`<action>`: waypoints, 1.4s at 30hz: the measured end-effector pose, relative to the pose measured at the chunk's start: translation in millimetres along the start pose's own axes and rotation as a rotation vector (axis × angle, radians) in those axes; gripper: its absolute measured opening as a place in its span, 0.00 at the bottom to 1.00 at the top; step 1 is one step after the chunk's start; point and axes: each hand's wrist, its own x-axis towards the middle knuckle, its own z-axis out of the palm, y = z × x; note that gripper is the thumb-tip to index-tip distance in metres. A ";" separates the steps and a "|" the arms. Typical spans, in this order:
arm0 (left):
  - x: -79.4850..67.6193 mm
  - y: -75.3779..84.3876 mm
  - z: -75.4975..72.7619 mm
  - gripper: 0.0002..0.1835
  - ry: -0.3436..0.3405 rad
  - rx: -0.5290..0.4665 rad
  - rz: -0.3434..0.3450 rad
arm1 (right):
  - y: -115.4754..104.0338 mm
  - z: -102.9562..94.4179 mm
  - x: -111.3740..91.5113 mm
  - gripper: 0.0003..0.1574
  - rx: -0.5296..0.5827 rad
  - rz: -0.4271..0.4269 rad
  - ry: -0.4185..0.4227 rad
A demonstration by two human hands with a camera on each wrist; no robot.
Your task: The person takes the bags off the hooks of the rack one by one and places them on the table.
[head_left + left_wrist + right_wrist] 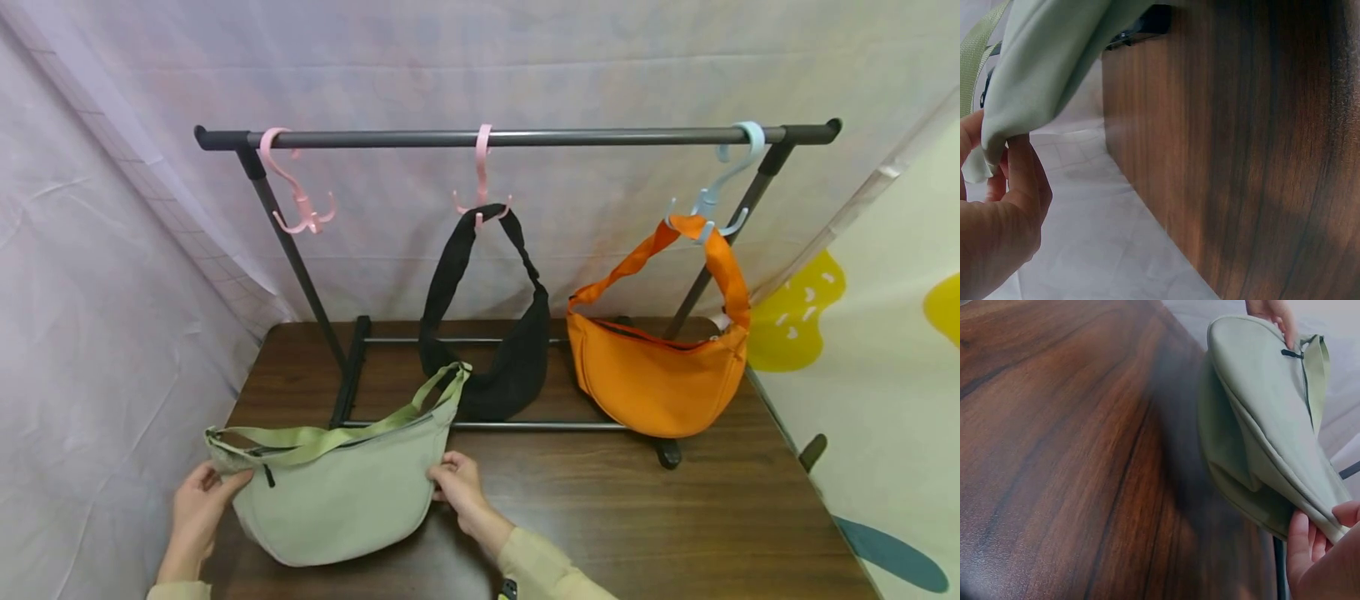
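Note:
A pale green shoulder bag [337, 500] is held up over the front left of the table, its strap slack along the top and a black zip pull near its left end. My left hand [201, 508] pinches the bag's left end between thumb and fingers, as the left wrist view also shows. At the opposite end, my right hand [461, 492] pinches the bag's right edge; in the right wrist view the thumb lies on the front and the fingers behind. The bag's underside folds inward there.
Behind stands a dark metal rack [390, 139]. A pink hook [303, 212] hangs bare at left. A black bag [517, 358] hangs from the middle pink hook [482, 167], an orange bag [660, 375] from a light blue hook [708, 196]. White cloth [97, 333] borders the wooden table [637, 525].

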 end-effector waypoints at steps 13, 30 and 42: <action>31.2 -8.2 8.0 0.22 0.121 0.098 -0.135 | 28.1 13.3 6.6 0.05 0.039 0.077 -0.006; 14.3 49.6 23.7 0.23 0.189 0.313 -0.084 | 64.1 41.1 18.6 0.08 0.003 0.094 0.038; 20.0 36.8 31.3 0.21 0.214 0.397 -0.070 | 69.8 42.0 20.5 0.09 -0.028 0.105 0.069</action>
